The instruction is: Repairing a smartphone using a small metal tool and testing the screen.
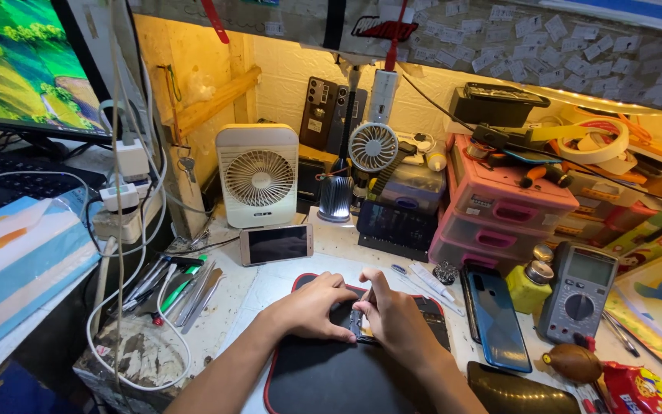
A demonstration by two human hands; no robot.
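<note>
Here the left hand (312, 307) and right hand (396, 318) pinch together on a small dark phone part (359, 326) over the black mat (331, 376). Beyond, pink drawers (499, 211) stand shut, contents hidden; a yellow bottle (529, 285) stands beside a multimeter (580, 291).

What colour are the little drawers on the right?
The small plastic drawers are pink, seen best in the head view.
</note>
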